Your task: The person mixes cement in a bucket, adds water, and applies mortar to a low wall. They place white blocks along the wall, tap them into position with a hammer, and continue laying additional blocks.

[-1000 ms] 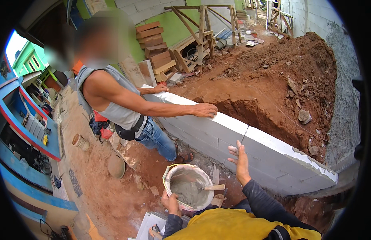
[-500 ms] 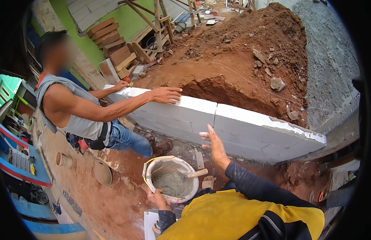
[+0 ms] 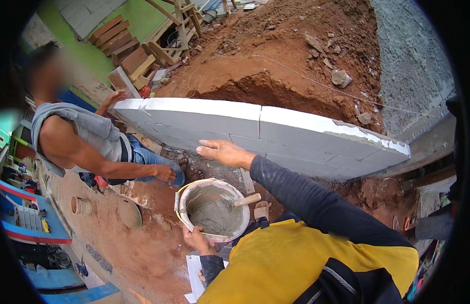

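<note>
My left hand (image 3: pixel 197 239) is closed on the near rim of a white bucket (image 3: pixel 183 196) with a yellow handle, tilted toward me. Grey wet mortar (image 3: pixel 214 215) fills part of the bucket. A trowel (image 3: pixel 247 200) rests in it, its wooden handle over the right rim and its blade hidden in the mortar. Beyond the bucket, my right hand (image 3: pixel 224 153) reaches out to the left with its fingers extended, holding nothing. It hovers in front of a low wall of light grey blocks (image 3: pixel 306 147) without visibly touching it.
A co-worker (image 3: pixel 80 137) in a grey sleeveless top stands at the wall's left end, one hand near its top. Behind the wall rises a reddish soil heap (image 3: pixel 285 55). Stacked bricks (image 3: pixel 110 35) lean at the back left. A small pail (image 3: pixel 81 205) stands on the left ground.
My right hand has swung left and turned, now pointing toward the co-worker. The co-worker has lowered one arm from the wall top toward the knee and lifted the other hand. My left hand keeps the bucket.
</note>
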`<state>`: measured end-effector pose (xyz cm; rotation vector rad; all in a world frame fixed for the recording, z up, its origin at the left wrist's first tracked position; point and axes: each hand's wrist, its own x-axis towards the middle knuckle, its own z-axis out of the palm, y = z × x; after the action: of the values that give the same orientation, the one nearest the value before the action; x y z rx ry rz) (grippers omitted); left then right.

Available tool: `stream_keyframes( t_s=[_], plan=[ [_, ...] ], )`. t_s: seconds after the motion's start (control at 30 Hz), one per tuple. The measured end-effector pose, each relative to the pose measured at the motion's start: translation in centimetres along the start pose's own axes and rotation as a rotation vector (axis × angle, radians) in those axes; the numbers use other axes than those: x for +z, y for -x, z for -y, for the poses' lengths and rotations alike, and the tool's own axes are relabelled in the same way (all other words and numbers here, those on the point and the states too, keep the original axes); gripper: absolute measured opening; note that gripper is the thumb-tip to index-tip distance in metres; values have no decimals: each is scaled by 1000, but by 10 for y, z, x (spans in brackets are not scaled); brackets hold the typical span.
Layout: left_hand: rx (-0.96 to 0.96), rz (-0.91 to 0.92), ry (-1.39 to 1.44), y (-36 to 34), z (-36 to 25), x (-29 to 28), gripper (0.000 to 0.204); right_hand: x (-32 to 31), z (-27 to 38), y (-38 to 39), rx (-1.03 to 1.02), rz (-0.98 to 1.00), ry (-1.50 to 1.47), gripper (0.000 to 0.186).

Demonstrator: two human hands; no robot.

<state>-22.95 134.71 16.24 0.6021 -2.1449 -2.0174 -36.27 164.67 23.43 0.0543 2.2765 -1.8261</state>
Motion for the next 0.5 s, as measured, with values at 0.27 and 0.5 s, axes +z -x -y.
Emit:
stream_keyframes(
  t_s=[0.27,0.5],
  plan=[
    [-117,387,-54,-24,-11,5,59,-1,-170,103,547,176,-381,107],
    [-295,770,-80,-41,-4,66,64,9,-256,200,616,-109,-901,110]
  ],
)
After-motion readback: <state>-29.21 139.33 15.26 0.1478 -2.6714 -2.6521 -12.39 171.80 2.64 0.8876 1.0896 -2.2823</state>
